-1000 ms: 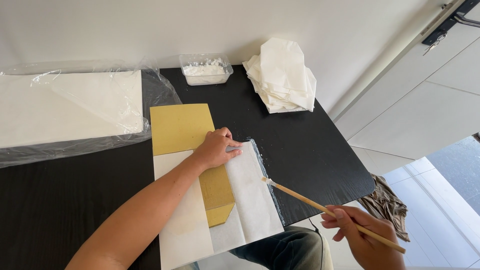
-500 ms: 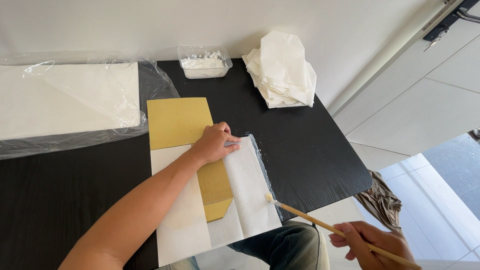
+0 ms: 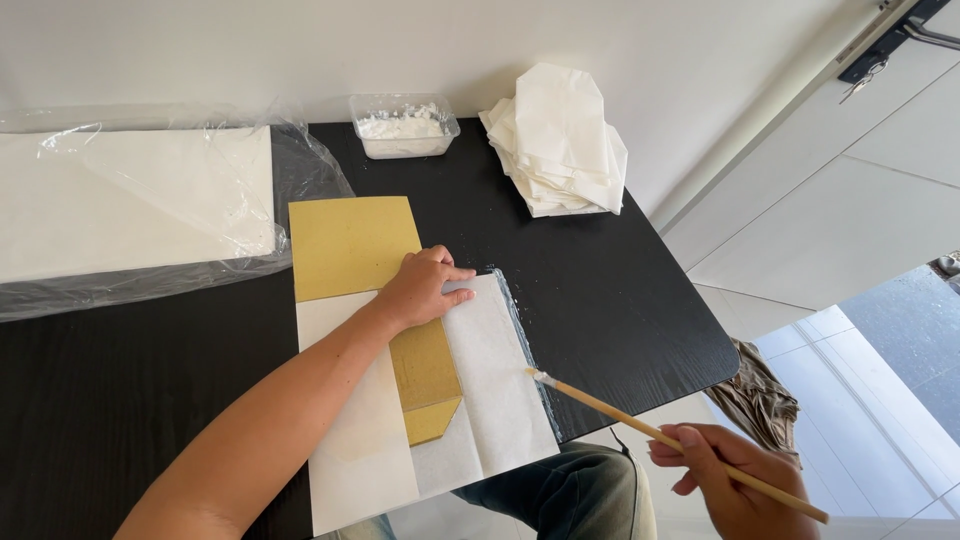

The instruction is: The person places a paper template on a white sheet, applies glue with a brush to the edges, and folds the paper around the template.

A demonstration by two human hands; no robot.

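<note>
Gluing step: left hand [image 3: 420,287] pressed flat on white paper [image 3: 495,385]; right hand [image 3: 745,480] pinched brush [image 3: 660,438] at paper's edge; next needs steady stroke w/ paste.

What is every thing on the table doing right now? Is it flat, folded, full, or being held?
Left hand: pressing flat on the paper.
Right hand: gripping the brush handle.
Thin wooden brush: held slanted, tip at the sheet's right edge.
White paper sheet: flat, partly folded over the card.
Yellow card: flat, partly covered.
Clear plastic tub: open, holding white paste.
Stack of white folded papers: piled.
</note>
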